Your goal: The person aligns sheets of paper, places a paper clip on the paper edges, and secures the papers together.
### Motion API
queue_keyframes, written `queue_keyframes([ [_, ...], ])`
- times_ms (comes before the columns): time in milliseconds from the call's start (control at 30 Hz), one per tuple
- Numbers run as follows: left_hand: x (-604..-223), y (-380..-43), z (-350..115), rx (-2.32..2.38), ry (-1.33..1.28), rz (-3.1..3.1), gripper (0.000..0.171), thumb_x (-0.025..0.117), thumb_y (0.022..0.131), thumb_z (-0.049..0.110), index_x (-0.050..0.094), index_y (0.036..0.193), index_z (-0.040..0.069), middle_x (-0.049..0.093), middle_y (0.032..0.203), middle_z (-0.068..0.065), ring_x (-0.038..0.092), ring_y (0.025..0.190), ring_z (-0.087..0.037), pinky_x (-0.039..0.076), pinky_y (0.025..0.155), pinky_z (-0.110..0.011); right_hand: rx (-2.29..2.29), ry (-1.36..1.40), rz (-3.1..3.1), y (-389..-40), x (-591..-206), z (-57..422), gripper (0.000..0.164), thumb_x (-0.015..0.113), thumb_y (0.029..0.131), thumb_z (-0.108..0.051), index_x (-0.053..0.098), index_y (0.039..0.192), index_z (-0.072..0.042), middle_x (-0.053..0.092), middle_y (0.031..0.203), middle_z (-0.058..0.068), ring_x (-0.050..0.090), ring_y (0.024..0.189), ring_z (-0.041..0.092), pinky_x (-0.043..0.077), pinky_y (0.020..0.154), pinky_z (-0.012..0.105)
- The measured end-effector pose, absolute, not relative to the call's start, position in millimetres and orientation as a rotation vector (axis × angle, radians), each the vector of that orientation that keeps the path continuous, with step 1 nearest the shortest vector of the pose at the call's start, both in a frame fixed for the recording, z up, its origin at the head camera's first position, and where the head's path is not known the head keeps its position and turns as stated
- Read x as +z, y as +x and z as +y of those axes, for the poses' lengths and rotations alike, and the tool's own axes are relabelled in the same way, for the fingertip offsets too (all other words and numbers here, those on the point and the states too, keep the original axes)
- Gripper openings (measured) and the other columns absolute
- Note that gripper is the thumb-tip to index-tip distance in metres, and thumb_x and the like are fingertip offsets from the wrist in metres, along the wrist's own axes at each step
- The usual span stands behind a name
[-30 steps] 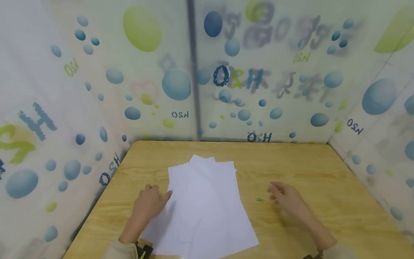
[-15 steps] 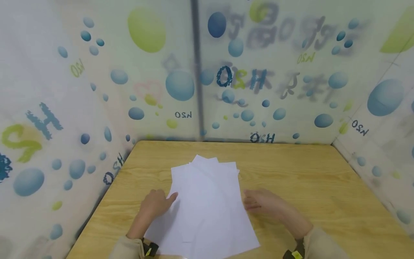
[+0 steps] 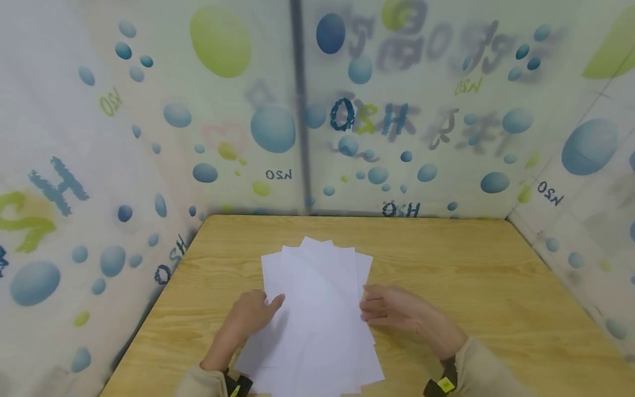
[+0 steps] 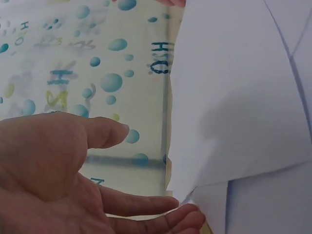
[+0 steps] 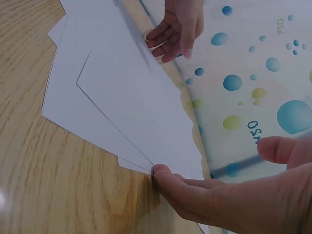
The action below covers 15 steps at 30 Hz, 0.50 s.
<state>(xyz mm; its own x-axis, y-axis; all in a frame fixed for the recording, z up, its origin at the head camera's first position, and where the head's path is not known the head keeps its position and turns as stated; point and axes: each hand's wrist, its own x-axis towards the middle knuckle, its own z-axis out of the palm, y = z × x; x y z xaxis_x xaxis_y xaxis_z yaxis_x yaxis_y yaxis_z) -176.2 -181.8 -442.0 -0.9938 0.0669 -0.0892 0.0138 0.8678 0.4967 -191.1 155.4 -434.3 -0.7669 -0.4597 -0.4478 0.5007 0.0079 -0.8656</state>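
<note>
A loose stack of white paper sheets lies fanned on the wooden table, its corners sticking out at uneven angles. My left hand is at the left side of the stack. In the left wrist view, that hand's fingertips touch the sheet edges while the thumb stays raised and apart. From the other side, my right hand reaches the right edges with fingers extended. Its fingertips meet a sheet corner in the right wrist view, and its thumb stands clear of the paper.
Around the stack spreads the light wooden table. Behind it and at both sides rise walls covered with blue and green bubble prints. Dark straps with yellow marks sit on both wrists.
My right hand has come leftward to the stack's right edge, over where a small green paper clip showed earlier. My left hand has shifted slightly right. The sheets are narrower together near the front.
</note>
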Motion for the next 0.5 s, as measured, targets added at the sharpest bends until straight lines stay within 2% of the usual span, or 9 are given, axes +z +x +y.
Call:
queue_keyframes([
  [67, -442.0, -175.6, -183.0, 0.809, 0.09, 2.919, 0.063, 0.055, 0.096, 0.046, 0.061, 0.108, -0.016, 0.066, 0.094, -0.022, 0.061, 0.075, -0.026, 0.051, 0.065, -0.042, -1.829, 0.027, 1.625, -191.3, -434.6, 154.9, 0.072, 0.053, 0.1, -0.034, 0.026, 0.138, 0.02, 0.04, 0.136, 0.037, 0.05, 0.12, 0.043, 0.04, 0.101, 0.05],
  [167, -441.9, -174.6, -189.4, 0.834, 0.06, 2.922, 0.061, 0.055, 0.096, 0.046, 0.061, 0.103, -0.014, 0.061, 0.081, -0.014, 0.056, 0.068, -0.023, 0.048, 0.061, -0.038, -1.834, 0.042, 1.656, -192.3, -433.6, 156.0, 0.071, 0.051, 0.101, -0.032, 0.023, 0.141, 0.018, 0.034, 0.139, 0.039, 0.047, 0.122, 0.043, 0.039, 0.102, 0.05],
  [267, -441.6, -173.9, -196.7, 0.873, 0.008, 2.905, 0.062, 0.055, 0.097, 0.045, 0.058, 0.106, -0.016, 0.055, 0.074, -0.012, 0.051, 0.06, -0.021, 0.044, 0.057, -0.035, -1.848, 0.076, 1.687, -194.5, -432.2, 156.6, 0.069, 0.051, 0.101, -0.03, 0.02, 0.142, 0.017, 0.029, 0.141, 0.041, 0.046, 0.122, 0.043, 0.04, 0.102, 0.049],
  [367, -442.6, -175.0, -198.5, 0.897, 0.008, 2.905, 0.067, 0.054, 0.098, 0.043, 0.051, 0.116, -0.022, 0.058, 0.08, -0.016, 0.052, 0.061, -0.021, 0.045, 0.057, -0.035, -1.867, 0.103, 1.69, -197.5, -430.5, 154.6, 0.067, 0.051, 0.101, -0.029, 0.021, 0.143, 0.013, 0.03, 0.139, 0.039, 0.05, 0.117, 0.039, 0.043, 0.099, 0.044],
  [500, -445.5, -177.2, -192.3, 0.879, 0.046, 2.934, 0.065, 0.055, 0.098, 0.039, 0.05, 0.115, -0.023, 0.057, 0.077, -0.016, 0.051, 0.059, -0.022, 0.044, 0.055, -0.034, -1.902, 0.122, 1.651, -201.1, -430.0, 149.3, 0.066, 0.051, 0.101, -0.028, 0.019, 0.142, 0.012, 0.032, 0.135, 0.034, 0.055, 0.11, 0.033, 0.044, 0.091, 0.034],
])
